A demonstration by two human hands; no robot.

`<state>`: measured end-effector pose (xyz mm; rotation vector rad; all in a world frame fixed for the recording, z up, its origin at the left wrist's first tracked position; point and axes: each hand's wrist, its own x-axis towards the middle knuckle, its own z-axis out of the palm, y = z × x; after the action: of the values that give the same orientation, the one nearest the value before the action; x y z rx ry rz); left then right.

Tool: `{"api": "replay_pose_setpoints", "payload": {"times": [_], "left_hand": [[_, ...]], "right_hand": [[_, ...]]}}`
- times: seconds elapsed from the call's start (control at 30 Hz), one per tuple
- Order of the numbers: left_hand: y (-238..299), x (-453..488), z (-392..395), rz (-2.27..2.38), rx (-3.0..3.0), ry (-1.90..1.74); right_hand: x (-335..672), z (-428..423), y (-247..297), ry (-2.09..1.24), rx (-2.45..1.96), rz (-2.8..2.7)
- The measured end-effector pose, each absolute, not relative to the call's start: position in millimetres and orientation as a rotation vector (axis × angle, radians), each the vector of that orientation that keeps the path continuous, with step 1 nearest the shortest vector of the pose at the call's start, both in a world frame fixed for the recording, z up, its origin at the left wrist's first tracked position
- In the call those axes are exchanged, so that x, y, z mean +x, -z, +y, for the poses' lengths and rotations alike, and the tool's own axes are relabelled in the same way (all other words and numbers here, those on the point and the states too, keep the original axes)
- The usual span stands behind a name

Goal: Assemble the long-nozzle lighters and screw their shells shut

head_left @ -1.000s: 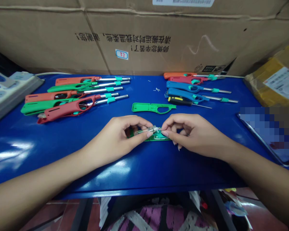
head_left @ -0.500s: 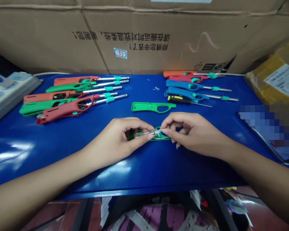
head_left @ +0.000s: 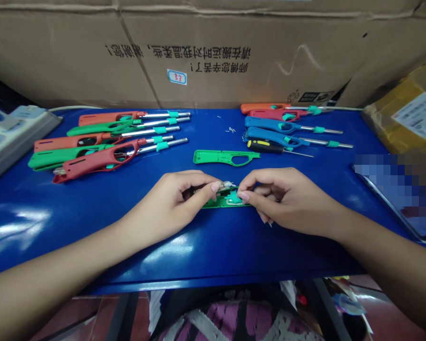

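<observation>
Tank [head_left: 227, 184] is pinched by the curled left hand [head_left: 175, 199], apparently to leave the shell [head_left: 216, 203] reachable, while the right hand [head_left: 291, 199], fingertips together, hides any grip.

From the remote feed I see a bare, slender-fingered left hand [head_left: 179, 196] and a bare right hand [head_left: 287, 199] on uncovered forearms [head_left: 74, 258]. I make out purple, black and grey patterned fabric [head_left: 230, 319] at the lap.
</observation>
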<state>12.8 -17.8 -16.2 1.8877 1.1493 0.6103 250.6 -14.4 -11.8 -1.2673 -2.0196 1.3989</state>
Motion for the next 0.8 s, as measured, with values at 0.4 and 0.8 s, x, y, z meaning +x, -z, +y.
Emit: {"api": "replay_pose_setpoints", "payload": {"times": [0.4, 0.8], "left_hand": [[14.9, 12.7, -18.6, 1.103, 1.915, -0.586], [14.5, 13.7, -18.7, 1.139, 1.916, -0.53]], "right_hand": [[249.1, -12.1, 13.4, -1.267, -1.248, -2.117], [249.8, -10.9, 15.4, -0.993, -1.147, -2.235]]}}
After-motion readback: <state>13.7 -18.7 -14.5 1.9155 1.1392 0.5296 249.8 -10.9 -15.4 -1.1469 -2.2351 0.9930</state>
